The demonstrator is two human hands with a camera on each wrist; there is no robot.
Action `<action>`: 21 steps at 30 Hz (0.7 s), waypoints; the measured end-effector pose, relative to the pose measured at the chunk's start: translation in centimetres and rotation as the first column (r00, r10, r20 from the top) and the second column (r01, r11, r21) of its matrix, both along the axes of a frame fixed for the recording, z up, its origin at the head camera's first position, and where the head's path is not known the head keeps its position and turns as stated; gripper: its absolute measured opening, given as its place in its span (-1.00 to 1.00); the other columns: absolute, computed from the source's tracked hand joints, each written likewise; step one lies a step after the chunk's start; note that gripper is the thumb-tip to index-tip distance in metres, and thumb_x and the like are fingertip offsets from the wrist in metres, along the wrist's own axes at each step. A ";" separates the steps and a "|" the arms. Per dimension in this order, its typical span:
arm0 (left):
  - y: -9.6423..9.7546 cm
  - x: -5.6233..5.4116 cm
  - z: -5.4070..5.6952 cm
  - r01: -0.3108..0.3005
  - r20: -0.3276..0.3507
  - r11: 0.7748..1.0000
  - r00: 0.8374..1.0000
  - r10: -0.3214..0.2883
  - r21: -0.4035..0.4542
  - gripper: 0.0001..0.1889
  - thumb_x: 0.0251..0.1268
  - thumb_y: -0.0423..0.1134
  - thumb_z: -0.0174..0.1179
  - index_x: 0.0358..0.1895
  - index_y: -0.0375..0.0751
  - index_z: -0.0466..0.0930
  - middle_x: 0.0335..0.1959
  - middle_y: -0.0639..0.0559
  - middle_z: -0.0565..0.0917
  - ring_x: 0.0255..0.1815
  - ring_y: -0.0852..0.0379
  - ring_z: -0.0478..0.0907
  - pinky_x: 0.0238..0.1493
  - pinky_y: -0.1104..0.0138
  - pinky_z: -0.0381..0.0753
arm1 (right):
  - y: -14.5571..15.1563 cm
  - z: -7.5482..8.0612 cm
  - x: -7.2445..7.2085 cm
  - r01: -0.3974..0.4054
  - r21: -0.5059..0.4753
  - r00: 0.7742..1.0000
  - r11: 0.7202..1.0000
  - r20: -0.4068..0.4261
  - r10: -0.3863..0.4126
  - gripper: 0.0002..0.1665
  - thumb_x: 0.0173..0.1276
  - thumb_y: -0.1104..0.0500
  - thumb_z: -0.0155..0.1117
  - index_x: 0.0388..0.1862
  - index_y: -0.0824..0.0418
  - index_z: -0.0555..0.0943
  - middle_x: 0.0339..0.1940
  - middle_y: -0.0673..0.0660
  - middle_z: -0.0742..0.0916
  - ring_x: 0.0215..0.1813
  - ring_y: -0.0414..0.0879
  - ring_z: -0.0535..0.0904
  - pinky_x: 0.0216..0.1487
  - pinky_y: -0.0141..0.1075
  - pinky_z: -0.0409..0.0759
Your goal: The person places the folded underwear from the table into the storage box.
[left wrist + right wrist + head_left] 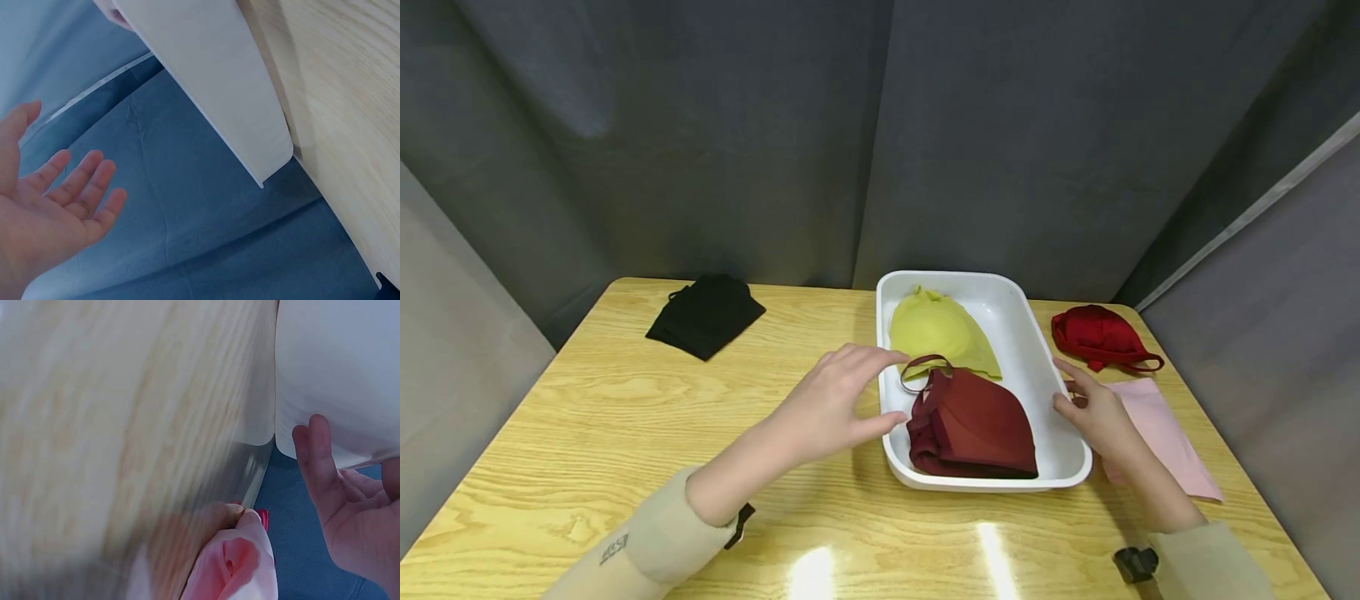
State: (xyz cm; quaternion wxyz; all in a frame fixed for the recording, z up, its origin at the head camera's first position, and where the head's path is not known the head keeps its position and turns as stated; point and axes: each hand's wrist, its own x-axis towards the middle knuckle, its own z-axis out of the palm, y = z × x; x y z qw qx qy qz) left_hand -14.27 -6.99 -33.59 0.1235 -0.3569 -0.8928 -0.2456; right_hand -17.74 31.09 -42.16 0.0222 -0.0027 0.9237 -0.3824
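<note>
A white tray (1017, 333) holds a folded dark red bra (992, 421) at the front and a yellow-green bra (936, 329) behind it. My left hand (835, 400) hovers by the tray's left rim, thumb and fingers spread apart, gripping nothing. In the left wrist view, a gap separates the left hand (59, 206) from the tray's outer wall (212, 69). At the opposite side, my right hand (1101, 417) pinches the right rim, with the thumb at the edge. The right wrist view has two fingers (317, 456) against the outer wall.
A red bra (1101, 335) lies at the table's back right corner. Pink cloth (1165, 433) is spread in front of it, partly under the right forearm. On the back left sits a folded black garment (706, 317). Grey curtains (760, 142) enclose the wooden table (647, 417).
</note>
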 end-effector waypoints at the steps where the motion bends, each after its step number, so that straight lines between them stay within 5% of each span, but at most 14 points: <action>1: -0.2 0.1 0.1 -0.001 -0.008 1.000 1.000 0.001 0.011 -0.41 0.12 0.07 0.30 0.23 -0.01 0.42 0.14 0.12 0.55 0.18 0.14 0.43 0.29 0.10 0.33 | 0.0 0.0 0.0 0.001 -0.006 1.000 1.000 0.005 -0.001 -0.27 0.40 0.12 0.09 0.49 0.12 0.13 0.19 0.50 0.47 0.08 0.33 0.50 0.01 0.09 0.56; 13: -2.2 0.1 0.6 0.003 -0.137 0.988 0.990 0.018 0.152 -0.47 0.07 -0.07 0.38 0.13 -0.12 0.50 0.11 0.06 0.56 0.16 0.11 0.44 0.24 0.17 0.39 | 0.1 0.2 0.1 -0.028 0.049 0.998 0.998 -0.057 0.031 -0.31 0.39 0.15 0.10 0.46 0.24 0.18 0.11 0.55 0.52 0.01 0.37 0.55 -0.04 0.10 0.58; 21: -3.4 -0.1 0.8 0.005 -0.219 0.967 0.974 0.053 0.256 -0.45 0.01 -0.14 0.42 0.12 -0.19 0.51 0.12 -0.02 0.56 0.16 0.05 0.43 0.21 0.21 0.43 | -0.1 0.1 0.0 -0.005 0.020 1.000 1.000 -0.022 0.006 -0.29 0.38 0.15 0.10 0.48 0.17 0.16 0.15 0.52 0.50 0.06 0.34 0.53 -0.01 0.08 0.57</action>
